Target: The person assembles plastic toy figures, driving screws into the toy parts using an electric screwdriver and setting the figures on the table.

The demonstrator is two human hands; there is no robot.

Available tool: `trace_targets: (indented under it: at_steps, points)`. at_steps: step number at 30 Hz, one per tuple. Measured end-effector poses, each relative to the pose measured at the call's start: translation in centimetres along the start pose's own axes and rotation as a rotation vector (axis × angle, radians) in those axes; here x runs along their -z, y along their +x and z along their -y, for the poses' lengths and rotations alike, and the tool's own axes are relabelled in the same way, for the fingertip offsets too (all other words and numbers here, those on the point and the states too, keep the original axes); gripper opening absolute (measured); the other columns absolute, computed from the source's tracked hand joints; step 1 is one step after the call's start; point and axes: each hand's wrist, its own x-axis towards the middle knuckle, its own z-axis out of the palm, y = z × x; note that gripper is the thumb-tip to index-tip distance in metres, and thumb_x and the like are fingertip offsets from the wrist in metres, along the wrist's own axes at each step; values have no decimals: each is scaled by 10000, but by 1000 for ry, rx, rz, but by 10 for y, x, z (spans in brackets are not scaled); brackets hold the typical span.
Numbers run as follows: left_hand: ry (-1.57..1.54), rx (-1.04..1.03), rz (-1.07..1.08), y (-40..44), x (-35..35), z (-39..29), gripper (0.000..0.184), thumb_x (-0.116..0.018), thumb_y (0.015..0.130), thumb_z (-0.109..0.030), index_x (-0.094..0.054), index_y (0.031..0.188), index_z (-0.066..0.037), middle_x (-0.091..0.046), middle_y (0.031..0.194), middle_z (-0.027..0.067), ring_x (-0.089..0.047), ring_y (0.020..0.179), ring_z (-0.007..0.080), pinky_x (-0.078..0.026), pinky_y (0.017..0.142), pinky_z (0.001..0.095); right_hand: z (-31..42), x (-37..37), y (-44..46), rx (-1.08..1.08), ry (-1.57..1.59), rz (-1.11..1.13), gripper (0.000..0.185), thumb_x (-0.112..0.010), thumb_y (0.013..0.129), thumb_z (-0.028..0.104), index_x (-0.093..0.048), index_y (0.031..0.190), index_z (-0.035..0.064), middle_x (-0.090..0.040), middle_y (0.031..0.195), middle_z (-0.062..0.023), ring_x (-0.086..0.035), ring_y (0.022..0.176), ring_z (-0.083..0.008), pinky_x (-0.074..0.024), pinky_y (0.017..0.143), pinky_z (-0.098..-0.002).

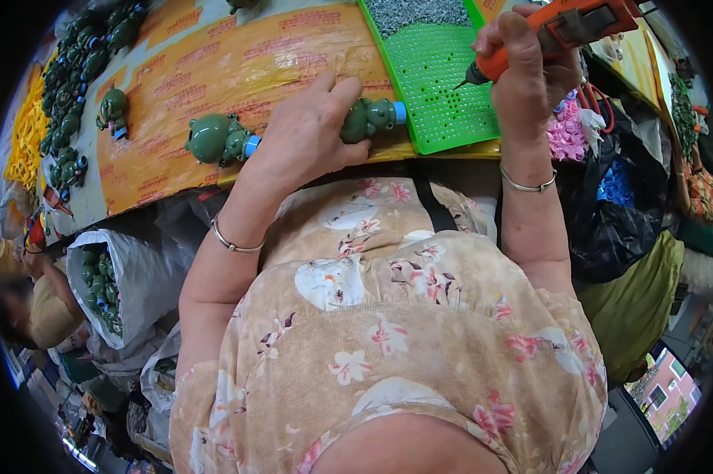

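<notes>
My left hand is closed around a green figure with a light blue end, which lies on its side near the table's front edge. A second green figure, also blue-ended, lies just left of that hand. My right hand grips an orange power screwdriver, its dark tip pointing down and left above a green perforated tray. Many small silvery pieces, probably screws, fill the tray's far part.
Many green figures and yellow pieces pile up at the left, with a single figure nearer. A white sack of figures stands below, beside another person. Pink pieces and a black bag are at the right.
</notes>
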Motion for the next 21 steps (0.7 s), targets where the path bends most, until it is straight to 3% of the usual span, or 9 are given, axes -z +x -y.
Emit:
trace_targets:
  at_steps: [13, 21]
  points:
    - [5, 13, -22, -1, -2, -1, 468, -829, 703, -171, -562, 1060, -26, -584, 991, 175, -617, 913, 414, -504, 760, 483, -7, 3, -6, 12, -35, 42, 215, -749, 967, 167, -625, 1101, 54, -606, 749, 0, -581, 607, -102, -489, 568, -273]
    - [1, 15, -30, -3, -3, -1, 518, -837, 711, -176, -571, 1132, -33, -590, 1007, 176, -620, 937, 412, -512, 785, 479, -5, 2, -7, -12, -90, 45, 220, -743, 969, 165, -612, 1101, 48, -624, 767, -18, -590, 620, -100, -496, 569, -275]
